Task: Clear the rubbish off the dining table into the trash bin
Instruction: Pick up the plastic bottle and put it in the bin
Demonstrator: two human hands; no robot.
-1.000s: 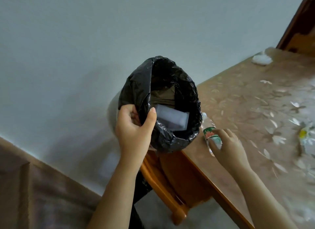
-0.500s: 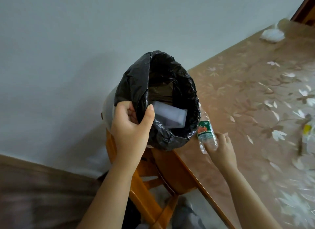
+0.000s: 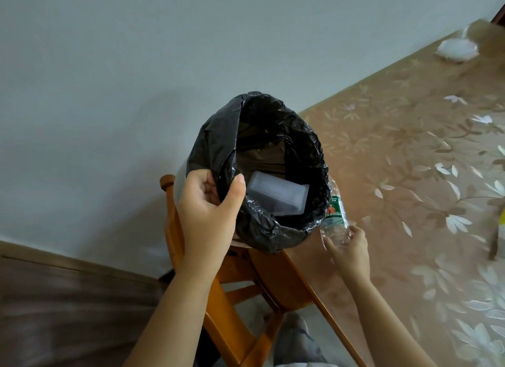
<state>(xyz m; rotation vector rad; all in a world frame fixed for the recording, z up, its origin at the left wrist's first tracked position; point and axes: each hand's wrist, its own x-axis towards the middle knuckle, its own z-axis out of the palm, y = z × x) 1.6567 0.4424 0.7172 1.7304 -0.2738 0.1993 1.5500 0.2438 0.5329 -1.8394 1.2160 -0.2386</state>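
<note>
Trash bin (image 3: 181, 180), black liner (image 3: 273, 230) folded over its rim, held up beside the dining table (image 3: 410, 175) edge. Left hand (image 3: 207, 216) clamped on the near rim, thumb inside the liner. Right hand (image 3: 348, 247) closed around the base of a clear plastic bottle (image 3: 334, 216), just right of the bin, touching the liner. Clear plastic container (image 3: 276, 195) lies inside the bin. White crumpled rubbish (image 3: 265, 49) far beyond the bin, at the table's far end. Wooden chair (image 3: 232, 298) below the bin.

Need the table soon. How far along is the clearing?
Done: a clear plastic container lies inside the bin. In hand: the right hand holds a plastic bottle beside the rim while the left hand grips the bin. Left: a white wad on the far table.
</note>
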